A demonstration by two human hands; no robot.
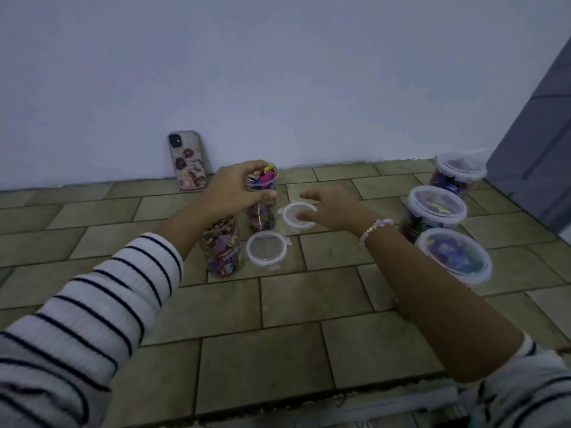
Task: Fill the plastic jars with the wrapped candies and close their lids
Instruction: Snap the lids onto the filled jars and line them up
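Your left hand [234,189] is wrapped round the open, candy-filled jar [262,213] at frame centre. A lid [290,211] lies flat just right of it, under your right hand [333,208], whose fingers are spread and hold nothing. The right hand is nearer.

Phone [187,161] upright against the wall [278,72], on tiled floor [278,350].

Striped white and navy along the sleeve [102,291]. Tiled olive-brown across the floor [309,350], pale blue-grey up the wall [278,72]. Mixed pink and purple inside the open jar [262,208].
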